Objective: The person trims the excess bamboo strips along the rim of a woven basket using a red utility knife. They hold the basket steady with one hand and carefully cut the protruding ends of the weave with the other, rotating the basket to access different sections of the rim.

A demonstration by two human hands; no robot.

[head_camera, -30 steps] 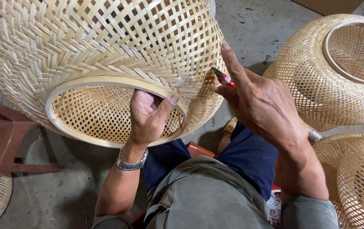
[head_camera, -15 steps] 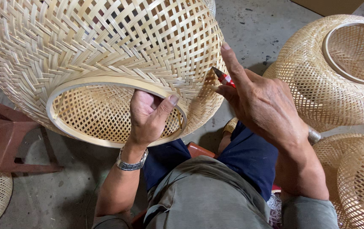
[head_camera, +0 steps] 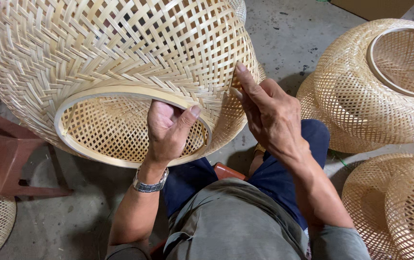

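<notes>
Right hand (head_camera: pixel 269 115) shifted up basket (head_camera: pixel 120 62) — baskets (head_camera: pixel 380 86) beside

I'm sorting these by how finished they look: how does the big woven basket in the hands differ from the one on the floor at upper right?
The held basket is gripped at its rim by the left hand and touched on its side by the right hand; the floor basket rests untouched on another basket. The held one shows broader strips and looks larger, though it is nearer; the floor one has a finer, open lattice. Both are pale, rounded, with a hoop rim.
</notes>
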